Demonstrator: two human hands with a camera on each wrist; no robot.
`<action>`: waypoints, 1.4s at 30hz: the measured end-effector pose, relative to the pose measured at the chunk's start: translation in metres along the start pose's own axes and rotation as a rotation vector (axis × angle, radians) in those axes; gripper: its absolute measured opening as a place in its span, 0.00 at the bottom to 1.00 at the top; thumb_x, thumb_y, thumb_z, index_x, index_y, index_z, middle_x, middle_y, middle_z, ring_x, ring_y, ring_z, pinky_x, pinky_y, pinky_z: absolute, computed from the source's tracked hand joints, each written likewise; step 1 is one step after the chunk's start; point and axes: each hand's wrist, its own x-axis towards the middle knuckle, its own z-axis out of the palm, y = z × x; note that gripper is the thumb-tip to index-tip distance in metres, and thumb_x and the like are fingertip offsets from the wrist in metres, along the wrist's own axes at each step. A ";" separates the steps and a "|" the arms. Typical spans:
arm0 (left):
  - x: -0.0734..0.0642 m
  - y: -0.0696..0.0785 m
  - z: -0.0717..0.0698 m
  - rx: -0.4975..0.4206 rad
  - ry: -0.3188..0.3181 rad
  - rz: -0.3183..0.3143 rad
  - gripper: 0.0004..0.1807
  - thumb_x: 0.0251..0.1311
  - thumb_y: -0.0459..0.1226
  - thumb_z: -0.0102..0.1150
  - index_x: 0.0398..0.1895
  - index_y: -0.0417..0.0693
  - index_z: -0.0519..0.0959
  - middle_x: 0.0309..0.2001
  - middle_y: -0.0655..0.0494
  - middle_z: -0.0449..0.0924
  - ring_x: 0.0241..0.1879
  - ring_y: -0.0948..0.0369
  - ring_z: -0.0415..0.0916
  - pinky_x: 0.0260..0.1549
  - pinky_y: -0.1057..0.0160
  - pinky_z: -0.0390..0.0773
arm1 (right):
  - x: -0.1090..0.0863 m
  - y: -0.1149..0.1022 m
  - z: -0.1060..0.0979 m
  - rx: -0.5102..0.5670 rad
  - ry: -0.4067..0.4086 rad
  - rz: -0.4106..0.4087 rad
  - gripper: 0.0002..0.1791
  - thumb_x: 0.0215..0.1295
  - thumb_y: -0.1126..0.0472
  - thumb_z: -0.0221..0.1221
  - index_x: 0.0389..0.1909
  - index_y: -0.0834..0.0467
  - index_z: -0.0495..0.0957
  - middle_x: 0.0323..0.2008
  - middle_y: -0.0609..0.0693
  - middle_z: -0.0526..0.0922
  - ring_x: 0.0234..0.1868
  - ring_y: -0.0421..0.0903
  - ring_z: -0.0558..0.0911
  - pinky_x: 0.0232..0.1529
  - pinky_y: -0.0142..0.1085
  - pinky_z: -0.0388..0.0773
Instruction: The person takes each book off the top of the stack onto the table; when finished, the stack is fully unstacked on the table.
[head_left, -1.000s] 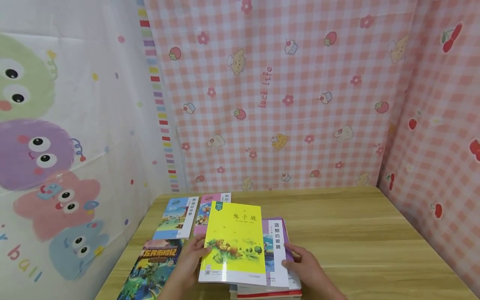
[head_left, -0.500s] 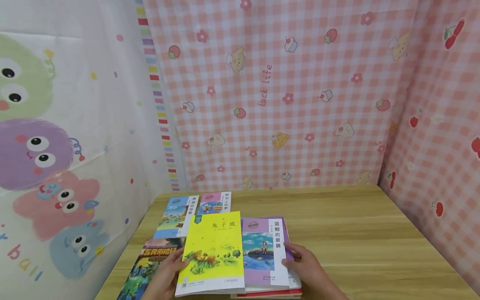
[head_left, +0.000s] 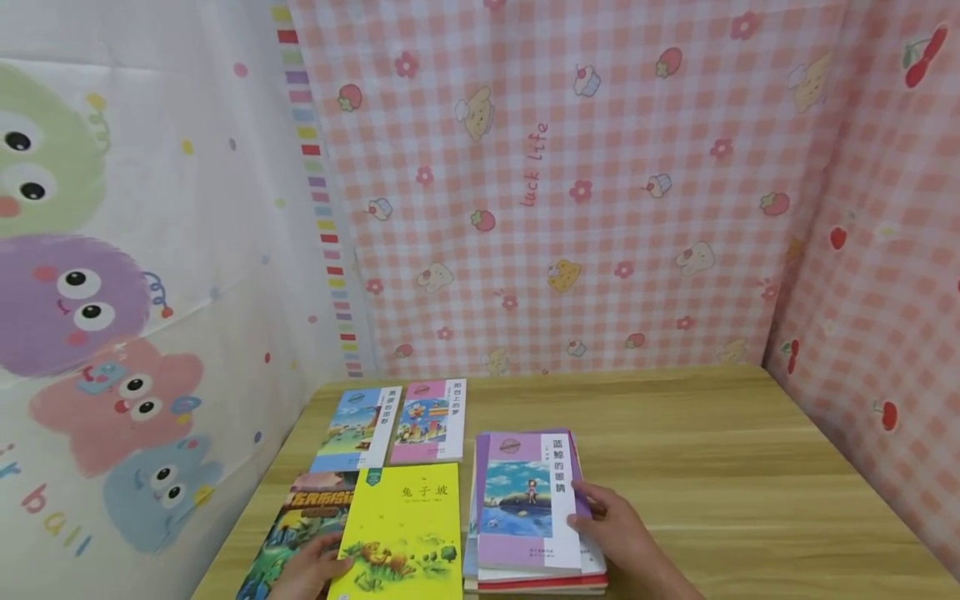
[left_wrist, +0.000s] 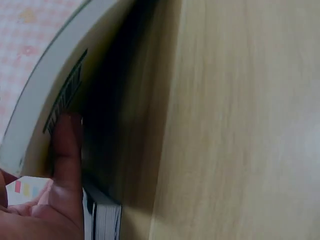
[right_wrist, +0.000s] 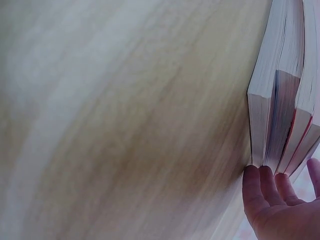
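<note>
My left hand (head_left: 315, 567) pinches the left edge of a yellow paperback book (head_left: 405, 529). In the left wrist view, a finger lies against the barcode side of the book (left_wrist: 65, 95), which is tilted up off the table. Beneath it lies a dark, colourful comic-style book (head_left: 300, 525), partly covered. My right hand (head_left: 618, 529) rests against the right side of a stack of books, topped by a lilac book with a blue picture (head_left: 525, 500). In the right wrist view, fingertips touch the side of the stack (right_wrist: 285, 100).
A blue book (head_left: 352, 429) and a pink book (head_left: 427, 421) lie side by side at the back left of the wooden table (head_left: 712, 467). Patterned cloths hang behind and at both sides, including a pink checked curtain (head_left: 562, 233).
My left hand has carried the yellow book left and toward me, off the stack, uncovering the lilac book and the pink one. My right hand has stayed at the stack.
</note>
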 end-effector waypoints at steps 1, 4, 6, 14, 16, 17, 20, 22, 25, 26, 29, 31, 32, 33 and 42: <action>-0.003 0.002 0.005 0.007 0.021 -0.001 0.40 0.68 0.36 0.60 0.70 0.22 0.49 0.52 0.34 0.77 0.44 0.48 0.80 0.46 0.46 0.77 | 0.000 0.000 -0.001 -0.004 0.000 -0.001 0.30 0.61 0.67 0.66 0.65 0.63 0.73 0.62 0.73 0.69 0.58 0.68 0.74 0.53 0.53 0.78; -0.009 0.008 0.014 0.010 0.037 -0.010 0.38 0.69 0.35 0.57 0.71 0.23 0.50 0.49 0.38 0.79 0.44 0.48 0.81 0.47 0.45 0.78 | 0.000 0.000 -0.002 -0.001 -0.006 0.006 0.29 0.62 0.66 0.66 0.65 0.63 0.73 0.63 0.73 0.68 0.59 0.68 0.74 0.53 0.53 0.77; -0.010 0.011 0.017 0.013 0.036 -0.017 0.37 0.69 0.34 0.57 0.71 0.23 0.50 0.49 0.40 0.80 0.44 0.48 0.81 0.47 0.46 0.78 | 0.000 0.000 -0.002 0.004 -0.007 0.014 0.29 0.62 0.66 0.66 0.66 0.62 0.73 0.63 0.73 0.68 0.59 0.68 0.74 0.53 0.53 0.78; -0.010 0.014 0.018 0.022 0.057 -0.032 0.38 0.69 0.37 0.57 0.72 0.24 0.52 0.46 0.43 0.83 0.43 0.46 0.82 0.43 0.46 0.81 | 0.001 -0.001 -0.002 -0.015 -0.016 0.021 0.30 0.63 0.64 0.66 0.67 0.61 0.72 0.64 0.72 0.68 0.60 0.67 0.74 0.55 0.55 0.75; -0.009 0.014 0.017 0.016 0.076 -0.033 0.40 0.68 0.38 0.58 0.72 0.24 0.51 0.50 0.37 0.80 0.43 0.46 0.82 0.42 0.46 0.81 | 0.001 -0.001 -0.002 -0.015 -0.018 0.029 0.30 0.63 0.64 0.66 0.67 0.61 0.72 0.64 0.72 0.68 0.60 0.66 0.74 0.56 0.55 0.75; -0.009 0.014 0.016 0.012 0.085 -0.036 0.40 0.68 0.38 0.59 0.72 0.24 0.51 0.53 0.33 0.78 0.44 0.45 0.82 0.42 0.46 0.81 | 0.001 -0.002 -0.002 -0.014 -0.018 0.031 0.30 0.63 0.64 0.66 0.67 0.60 0.72 0.64 0.72 0.68 0.59 0.66 0.74 0.56 0.55 0.75; -0.010 0.015 0.013 0.022 0.097 -0.040 0.43 0.68 0.39 0.59 0.73 0.24 0.47 0.64 0.24 0.64 0.49 0.40 0.79 0.44 0.44 0.80 | 0.000 -0.002 -0.002 -0.006 -0.018 0.022 0.30 0.62 0.65 0.66 0.66 0.61 0.72 0.63 0.72 0.69 0.59 0.65 0.75 0.55 0.54 0.76; -0.011 0.017 0.012 0.049 0.099 -0.024 0.43 0.69 0.41 0.58 0.74 0.24 0.46 0.67 0.22 0.56 0.56 0.34 0.72 0.47 0.41 0.78 | 0.000 -0.002 -0.002 -0.001 -0.014 0.024 0.30 0.62 0.65 0.66 0.66 0.61 0.73 0.63 0.72 0.69 0.58 0.64 0.75 0.54 0.53 0.77; -0.010 0.018 0.010 0.073 0.102 0.011 0.44 0.70 0.42 0.57 0.73 0.23 0.45 0.69 0.22 0.51 0.65 0.30 0.58 0.53 0.36 0.72 | 0.000 -0.001 -0.002 -0.001 -0.015 0.026 0.30 0.62 0.65 0.66 0.66 0.61 0.73 0.63 0.72 0.69 0.58 0.64 0.75 0.54 0.53 0.77; -0.009 0.019 0.010 0.068 0.097 0.025 0.43 0.71 0.41 0.56 0.73 0.23 0.44 0.69 0.21 0.49 0.67 0.29 0.53 0.56 0.35 0.69 | 0.001 -0.001 -0.002 0.000 -0.014 0.030 0.30 0.63 0.65 0.66 0.66 0.61 0.73 0.63 0.72 0.69 0.58 0.64 0.75 0.54 0.53 0.77; -0.007 0.022 0.009 0.039 0.088 0.041 0.43 0.72 0.39 0.54 0.74 0.23 0.41 0.71 0.20 0.42 0.69 0.29 0.45 0.62 0.34 0.61 | 0.001 -0.001 -0.002 0.000 -0.014 0.037 0.30 0.63 0.65 0.66 0.66 0.60 0.73 0.63 0.71 0.69 0.58 0.64 0.75 0.54 0.53 0.77; -0.008 0.025 0.010 0.044 0.086 0.039 0.43 0.73 0.38 0.54 0.74 0.24 0.40 0.71 0.20 0.39 0.70 0.28 0.42 0.63 0.34 0.58 | 0.001 0.000 -0.002 -0.005 -0.014 0.032 0.30 0.63 0.64 0.66 0.66 0.61 0.73 0.63 0.72 0.69 0.58 0.64 0.75 0.54 0.54 0.76; -0.008 0.026 0.010 0.048 0.085 0.039 0.43 0.73 0.38 0.53 0.74 0.24 0.40 0.71 0.19 0.39 0.70 0.28 0.41 0.64 0.34 0.57 | 0.001 0.000 -0.001 -0.006 -0.013 0.029 0.30 0.62 0.64 0.66 0.66 0.61 0.73 0.63 0.72 0.69 0.58 0.64 0.75 0.54 0.54 0.77; -0.009 0.027 0.010 0.061 0.091 0.035 0.43 0.72 0.39 0.54 0.74 0.24 0.41 0.71 0.19 0.39 0.70 0.28 0.41 0.64 0.34 0.57 | 0.001 0.000 -0.001 -0.010 -0.013 0.029 0.30 0.62 0.64 0.66 0.66 0.61 0.73 0.63 0.72 0.69 0.58 0.64 0.75 0.54 0.54 0.76; -0.009 0.024 0.015 0.113 0.052 0.041 0.40 0.72 0.39 0.54 0.72 0.20 0.46 0.69 0.19 0.47 0.68 0.29 0.48 0.61 0.36 0.64 | 0.000 -0.001 -0.001 -0.018 -0.015 0.027 0.30 0.63 0.64 0.66 0.66 0.61 0.73 0.62 0.71 0.70 0.57 0.63 0.76 0.54 0.54 0.77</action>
